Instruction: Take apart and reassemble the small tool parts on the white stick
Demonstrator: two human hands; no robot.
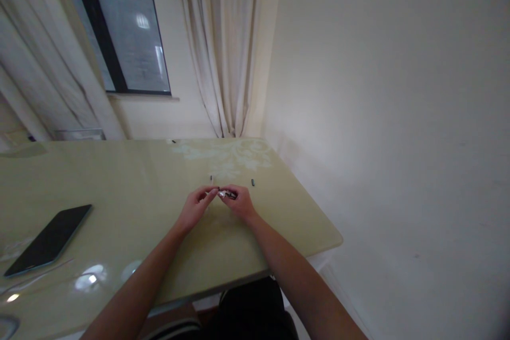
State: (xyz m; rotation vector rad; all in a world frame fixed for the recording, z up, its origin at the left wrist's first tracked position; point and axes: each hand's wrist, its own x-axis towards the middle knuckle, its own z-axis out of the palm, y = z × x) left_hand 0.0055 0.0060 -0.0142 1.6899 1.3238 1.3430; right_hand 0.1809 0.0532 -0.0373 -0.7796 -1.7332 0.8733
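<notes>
Both hands meet over the table, thumbs and fingertips almost touching. My right hand [240,203] is closed around a small shiny silver-and-dark object [230,195], too small to name. My left hand [196,205] pinches at the left end of that object; what lies between its fingertips is mostly hidden. Just beyond the left fingertips is a tiny dark-and-pale piece [211,178] on the tabletop. A small dark rectangular piece [252,183] rests beyond my right hand, not touching it.
The glossy yellowish table [131,186] ends at a rounded corner on the right, beside a white wall [390,117]. A dark tablet [51,239] lies at the left, with a thin cable near it. One more small dark item [173,141] sits by the far edge. Curtains [223,42] hang behind.
</notes>
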